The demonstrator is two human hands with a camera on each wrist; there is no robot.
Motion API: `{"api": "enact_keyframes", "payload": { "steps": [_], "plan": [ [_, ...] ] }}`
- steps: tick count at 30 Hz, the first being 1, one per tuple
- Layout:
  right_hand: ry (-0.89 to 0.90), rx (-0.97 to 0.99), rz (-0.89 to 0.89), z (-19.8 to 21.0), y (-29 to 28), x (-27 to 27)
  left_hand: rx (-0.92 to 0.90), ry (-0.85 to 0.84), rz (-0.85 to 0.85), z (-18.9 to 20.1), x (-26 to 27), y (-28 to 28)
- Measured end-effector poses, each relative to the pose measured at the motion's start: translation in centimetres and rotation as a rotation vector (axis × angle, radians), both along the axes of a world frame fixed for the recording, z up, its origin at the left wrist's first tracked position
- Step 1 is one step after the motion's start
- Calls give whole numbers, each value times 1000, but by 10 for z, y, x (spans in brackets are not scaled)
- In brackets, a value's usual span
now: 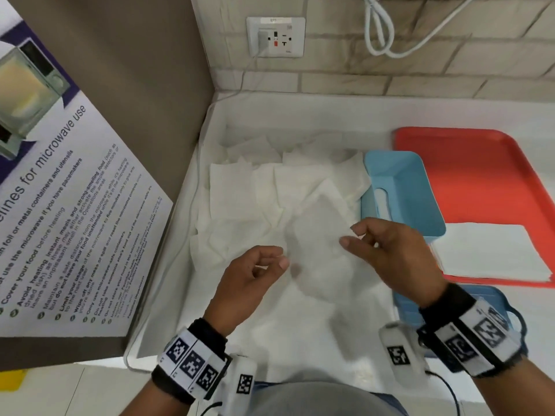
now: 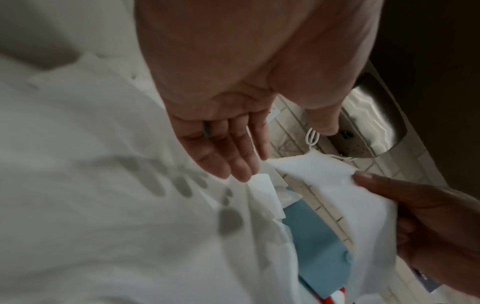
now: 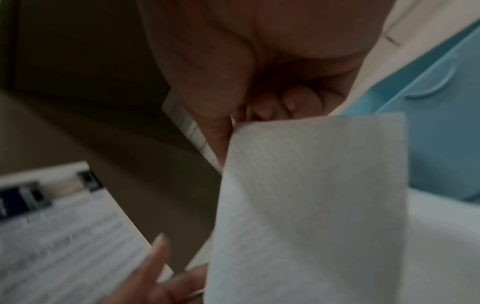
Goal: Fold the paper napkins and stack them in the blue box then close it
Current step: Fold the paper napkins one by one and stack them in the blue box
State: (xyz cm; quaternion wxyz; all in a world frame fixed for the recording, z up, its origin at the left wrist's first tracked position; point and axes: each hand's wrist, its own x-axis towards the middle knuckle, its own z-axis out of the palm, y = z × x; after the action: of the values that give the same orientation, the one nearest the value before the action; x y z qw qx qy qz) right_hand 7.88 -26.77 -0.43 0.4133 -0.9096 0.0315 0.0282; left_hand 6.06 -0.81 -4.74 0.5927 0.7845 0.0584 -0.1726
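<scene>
Soft matt paper napkins (image 1: 240, 190), smooth plastic blue box (image 1: 402, 187), glossy red tray (image 1: 480, 163).

A red tray (image 1: 480, 151) lies right of the grip. A microwave-use poster (image 1: 60, 205) stands left. A wall socket (image 1: 275, 36) and white cable (image 1: 387, 28), apparently looped, hang beyond it.

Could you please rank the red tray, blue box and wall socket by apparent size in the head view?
1. red tray
2. blue box
3. wall socket, though it sits farther from the camera.
</scene>
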Motion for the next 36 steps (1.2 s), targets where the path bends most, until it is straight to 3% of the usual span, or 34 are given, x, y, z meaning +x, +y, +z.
{"api": "enact_keyframes", "payload": {
  "steps": [3, 6, 9, 12, 15, 19, 24, 30, 36],
  "plan": [
    [56, 490, -2, 3, 11, -4, -180, 101, 4, 10, 7, -14],
    [145, 589, 79, -2, 26, -3, -446, 285, 42, 21, 13, -27],
    [220, 436, 137, -12, 29, -2, -596, 304, 109, 24, 17, -31],
    [300, 314, 139, -24, 19, -3, -564, 212, 192, 21, 19, -27],
    [194, 57, 131, -29, 7, 9, -485, 135, 300, 15, 23, -17],
    [-3, -324, 225, -16, 9, 46, -511, 120, 384, 13, 25, -9],
    [117, -625, 381, -14, 34, 89, -580, 134, 411, 15, 24, -14],
    [257, -819, 448, -26, 44, 120, -596, 135, 432, 17, 24, -13],
    [141, -899, 390, -23, 43, 126, -554, 156, 416, 15, 28, -9]
  ]
}}
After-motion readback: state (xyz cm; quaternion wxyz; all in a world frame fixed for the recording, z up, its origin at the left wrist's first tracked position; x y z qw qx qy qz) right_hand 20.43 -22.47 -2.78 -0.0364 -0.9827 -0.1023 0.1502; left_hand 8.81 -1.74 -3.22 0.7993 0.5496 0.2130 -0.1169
